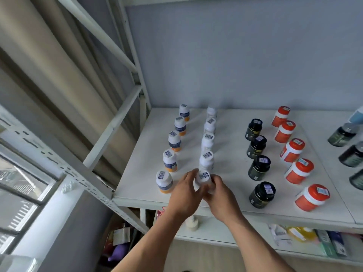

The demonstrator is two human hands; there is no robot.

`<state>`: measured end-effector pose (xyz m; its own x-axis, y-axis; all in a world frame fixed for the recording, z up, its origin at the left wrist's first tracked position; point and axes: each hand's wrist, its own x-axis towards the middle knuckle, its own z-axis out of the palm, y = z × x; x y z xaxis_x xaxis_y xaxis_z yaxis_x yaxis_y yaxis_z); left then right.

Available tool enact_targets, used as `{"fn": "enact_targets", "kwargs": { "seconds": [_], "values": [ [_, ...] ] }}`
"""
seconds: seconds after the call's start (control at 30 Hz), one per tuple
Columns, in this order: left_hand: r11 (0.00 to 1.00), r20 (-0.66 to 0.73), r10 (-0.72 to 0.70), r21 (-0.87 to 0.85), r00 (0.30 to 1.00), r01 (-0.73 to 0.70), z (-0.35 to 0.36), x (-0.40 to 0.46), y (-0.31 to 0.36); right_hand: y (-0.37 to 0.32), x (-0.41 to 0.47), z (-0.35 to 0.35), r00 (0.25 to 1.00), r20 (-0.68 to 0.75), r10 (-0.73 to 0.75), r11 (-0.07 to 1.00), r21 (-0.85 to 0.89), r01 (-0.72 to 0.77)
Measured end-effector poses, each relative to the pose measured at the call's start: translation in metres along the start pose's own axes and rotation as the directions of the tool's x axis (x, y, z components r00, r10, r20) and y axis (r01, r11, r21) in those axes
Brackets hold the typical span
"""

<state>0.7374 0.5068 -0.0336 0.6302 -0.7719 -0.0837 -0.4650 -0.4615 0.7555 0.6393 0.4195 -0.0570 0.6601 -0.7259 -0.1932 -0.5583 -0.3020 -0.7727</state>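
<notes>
The shelf is a flat white board in a white metal rack, and its slotted upright slants down the left side. Behind it is a plain grey-blue wall. To the left hangs a beige curtain, with a window lower down.

Pots stand on the shelf in rows running front to back. Furthest left are five white bottles with blue and orange labels. Next to them is a row of plain white bottles, then four black jars, then five orange jars with white bands. A few dark bottles sit at the right edge.

The held white bottle is at the front end of the plain white row, near the shelf's front edge. The left hand and the right hand close on it from either side, their fingers curled round its body. They hide its base, so I cannot tell whether it stands on the board or is lifted. The nearest blue and orange bottle is just beside the left hand.

On the lower shelf are a small cream bottle and some flat packets.

Nearly every cap carries a small barcode sticker, the held one too, but the print on stickers and labels is too blurred to read
</notes>
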Motion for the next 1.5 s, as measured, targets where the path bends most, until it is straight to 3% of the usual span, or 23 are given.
{"fn": "enact_targets", "kwargs": {
  "seconds": [0.1,0.2,0.3,0.4,0.57,0.7,0.83,1.0,1.13,1.33,1.5],
  "values": [
    [0.976,0.048,0.009,-0.216,0.999,0.002,-0.003,0.011,-0.001,-0.011,-0.011,-0.011,0.999,-0.040,-0.004,0.997,0.074,0.007],
    [0.865,0.165,0.070,-0.502,0.984,0.023,-0.025,0.019,0.014,-0.018,-0.021,-0.029,0.999,0.000,-0.039,0.968,0.250,0.038],
    [0.780,0.244,0.122,-0.623,0.962,0.059,-0.038,0.027,0.026,-0.026,-0.029,-0.036,0.999,-0.029,-0.031,0.957,0.287,0.038],
    [0.764,0.262,0.108,-0.639,0.959,0.089,-0.036,0.030,0.033,-0.034,-0.034,-0.034,0.979,-0.202,0.000,0.980,0.194,0.040],
    [0.675,0.350,0.112,-0.713,0.930,0.187,-0.036,0.030,0.036,-0.028,-0.031,-0.039,0.996,-0.082,0.022,0.929,0.370,0.010],
    [0.743,0.331,0.091,-0.650,0.939,0.157,-0.034,0.033,0.036,-0.030,-0.033,-0.032,0.966,-0.249,0.066,0.981,0.195,-0.017],
    [0.687,0.328,0.107,-0.707,0.939,0.168,-0.039,0.036,0.032,-0.022,-0.030,-0.032,0.983,-0.174,0.053,0.931,0.366,0.014],
    [0.698,0.329,0.108,-0.697,0.938,0.164,-0.037,0.038,0.032,-0.028,-0.032,-0.028,0.963,-0.267,0.033,0.978,0.206,0.024],
    [0.659,0.328,0.127,-0.733,0.936,0.168,-0.039,0.039,0.031,-0.023,-0.028,-0.030,0.988,-0.145,0.042,0.935,0.356,0.012],
    [0.673,0.349,0.115,-0.716,0.930,0.185,-0.039,0.043,0.021,-0.024,-0.023,-0.023,0.966,-0.257,0.038,0.972,0.234,0.024],
    [0.715,0.416,0.140,-0.670,0.898,0.199,-0.043,0.046,0.012,-0.015,-0.015,-0.024,0.993,-0.121,-0.016,0.939,0.339,0.056]
  ]
}}
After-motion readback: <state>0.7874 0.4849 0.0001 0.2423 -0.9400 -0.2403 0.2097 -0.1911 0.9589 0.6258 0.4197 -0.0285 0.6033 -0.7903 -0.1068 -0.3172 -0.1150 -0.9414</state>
